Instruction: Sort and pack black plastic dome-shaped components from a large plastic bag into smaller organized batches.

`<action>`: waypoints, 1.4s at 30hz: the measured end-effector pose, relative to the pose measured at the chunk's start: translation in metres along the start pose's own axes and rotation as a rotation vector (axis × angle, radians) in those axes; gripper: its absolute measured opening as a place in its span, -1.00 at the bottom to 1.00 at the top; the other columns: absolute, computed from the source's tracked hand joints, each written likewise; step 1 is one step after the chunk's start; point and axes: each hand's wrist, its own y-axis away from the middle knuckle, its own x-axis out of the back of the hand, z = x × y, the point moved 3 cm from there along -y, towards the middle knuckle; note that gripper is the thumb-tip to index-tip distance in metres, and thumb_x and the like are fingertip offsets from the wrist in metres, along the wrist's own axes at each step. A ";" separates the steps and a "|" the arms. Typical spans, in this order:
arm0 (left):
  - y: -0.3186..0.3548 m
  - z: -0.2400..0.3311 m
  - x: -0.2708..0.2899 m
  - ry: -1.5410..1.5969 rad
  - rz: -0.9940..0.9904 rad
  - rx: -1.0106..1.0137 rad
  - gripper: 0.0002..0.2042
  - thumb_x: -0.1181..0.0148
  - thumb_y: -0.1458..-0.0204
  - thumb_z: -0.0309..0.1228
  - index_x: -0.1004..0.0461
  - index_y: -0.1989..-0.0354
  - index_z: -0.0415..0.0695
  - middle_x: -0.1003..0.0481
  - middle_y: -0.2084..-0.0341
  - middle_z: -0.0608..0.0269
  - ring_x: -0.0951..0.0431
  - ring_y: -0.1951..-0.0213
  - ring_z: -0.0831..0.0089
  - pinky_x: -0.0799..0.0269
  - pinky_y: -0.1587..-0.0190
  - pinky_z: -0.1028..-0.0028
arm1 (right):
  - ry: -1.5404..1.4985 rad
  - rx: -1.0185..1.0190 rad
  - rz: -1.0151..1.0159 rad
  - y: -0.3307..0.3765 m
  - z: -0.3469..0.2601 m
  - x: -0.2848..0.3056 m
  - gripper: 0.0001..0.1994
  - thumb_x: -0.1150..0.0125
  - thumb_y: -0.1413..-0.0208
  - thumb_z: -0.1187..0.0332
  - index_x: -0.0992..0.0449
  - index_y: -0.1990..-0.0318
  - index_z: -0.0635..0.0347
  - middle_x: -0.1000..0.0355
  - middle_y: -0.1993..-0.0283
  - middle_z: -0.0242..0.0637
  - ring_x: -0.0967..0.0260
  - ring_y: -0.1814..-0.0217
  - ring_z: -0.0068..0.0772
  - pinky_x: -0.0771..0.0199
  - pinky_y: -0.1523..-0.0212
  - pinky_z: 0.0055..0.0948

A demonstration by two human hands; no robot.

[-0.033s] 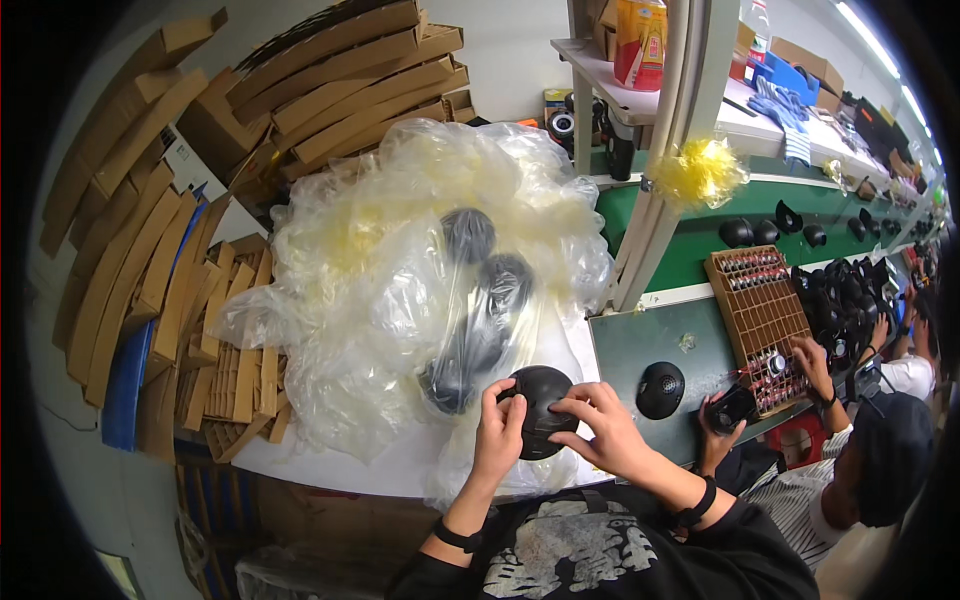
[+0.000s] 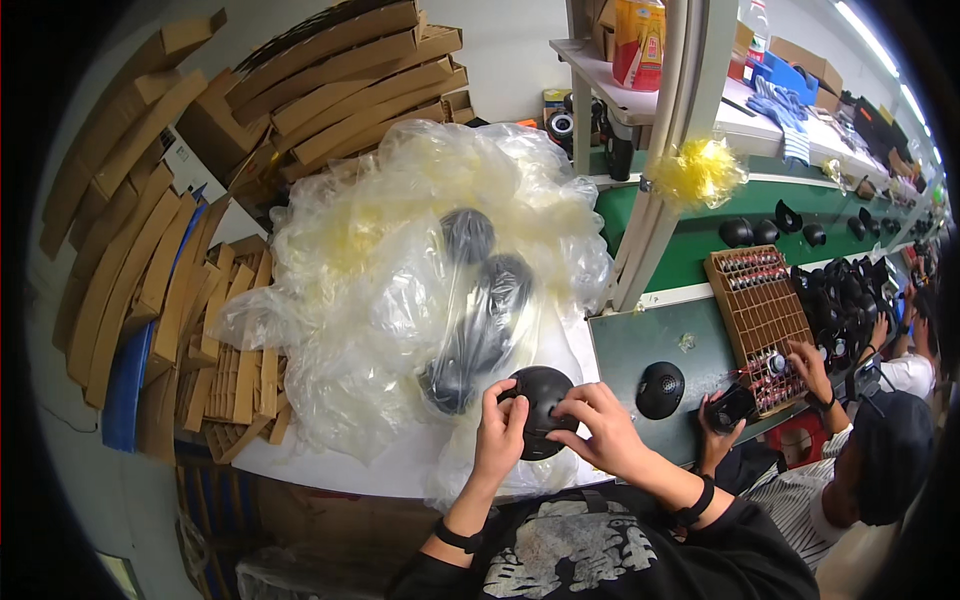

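Note:
Both hands hold a black round, dome-like plastic shell [image 2: 543, 388] above the near edge of the white table. My left hand [image 2: 499, 435] grips its left rim, thumb on the near side. My right hand [image 2: 608, 430] is closed at its right side, fingertips and thumb pressed onto the front surface. Whether a small part sits under those fingertips is hidden. Just beyond lie more black round shells in clear plastic bags, one of them a wrapped shell [image 2: 447, 385] close to my left hand. Another black shell [image 2: 660, 390], with a perforated centre, rests on the green bench to the right.
A big heap of clear and yellowish plastic bags [image 2: 370, 250] covers the white table [image 2: 300, 470]. Cardboard trays [image 2: 340, 90] are stacked behind and left. At right, a co-worker's hand [image 2: 812, 370] reaches into a divided box [image 2: 760, 300]; a post [image 2: 690, 120] stands between.
My hands and the black shell look unmoved. The co-worker's hand over the divided box has shifted slightly.

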 end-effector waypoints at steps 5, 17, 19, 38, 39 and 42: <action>-0.009 0.003 -0.003 -0.038 0.083 -0.081 -0.62 -0.17 -0.10 -0.42 -0.19 -0.03 -0.23 -0.43 0.56 0.32 -0.37 0.48 0.67 -0.28 0.41 0.63 | -0.011 0.163 -0.169 0.006 0.008 -0.024 -0.81 -0.28 0.11 0.45 -0.39 0.34 0.20 -0.32 0.33 -0.25 -0.32 0.28 -0.16 -0.37 0.29 -0.29; -0.012 0.023 0.037 -0.247 0.098 -0.199 -0.67 -0.26 0.01 -0.39 -0.33 0.13 -0.23 -0.42 0.69 0.35 -0.37 0.60 0.71 -0.26 0.53 0.61 | 0.010 0.003 0.848 -0.105 0.074 0.183 -0.86 -0.24 -0.03 0.51 -0.35 0.37 0.25 -0.29 0.50 -0.32 -0.24 0.45 -0.60 -0.26 0.41 -0.57; -0.005 0.040 0.019 -0.182 -0.024 -0.180 -0.69 -0.25 0.01 -0.39 -0.35 0.15 -0.25 -0.44 0.66 0.36 -0.37 0.58 0.71 -0.25 0.51 0.64 | 0.233 -0.132 0.842 -0.118 0.123 0.218 -0.81 -0.27 -0.01 0.45 -0.34 0.34 0.26 -0.28 0.45 -0.33 -0.21 0.37 -0.51 -0.25 0.30 -0.50; 0.020 0.061 0.017 0.493 -0.491 0.120 -0.58 0.10 -0.22 -0.13 -0.27 0.04 -0.31 -0.23 0.71 0.40 -0.17 0.74 0.65 -0.17 0.53 0.71 | -1.332 -0.440 -0.040 0.000 0.055 0.022 -0.31 -0.36 0.06 0.12 -0.24 -0.19 0.20 -0.31 -0.14 -0.25 -0.27 -0.18 -0.23 -0.19 -0.23 -0.26; 0.020 0.064 0.012 0.597 -0.494 0.067 -0.65 0.10 -0.22 -0.17 -0.34 0.20 -0.28 -0.20 0.73 0.41 -0.18 0.72 0.67 -0.11 0.60 0.70 | -1.560 -0.583 0.096 0.009 0.066 0.016 -0.38 -0.22 -0.05 0.07 -0.24 -0.20 0.19 -0.31 -0.15 -0.24 -0.28 -0.18 -0.24 -0.18 -0.25 -0.23; 0.023 0.063 -0.007 0.559 -0.424 0.043 -0.69 0.09 -0.22 -0.23 -0.37 0.36 -0.27 -0.21 0.74 0.40 -0.17 0.72 0.69 -0.10 0.62 0.68 | -1.821 -0.692 0.285 0.020 0.085 -0.001 -0.49 0.09 -0.25 0.02 -0.24 -0.21 0.17 -0.31 -0.18 -0.23 -0.28 -0.20 -0.26 -0.16 -0.29 -0.16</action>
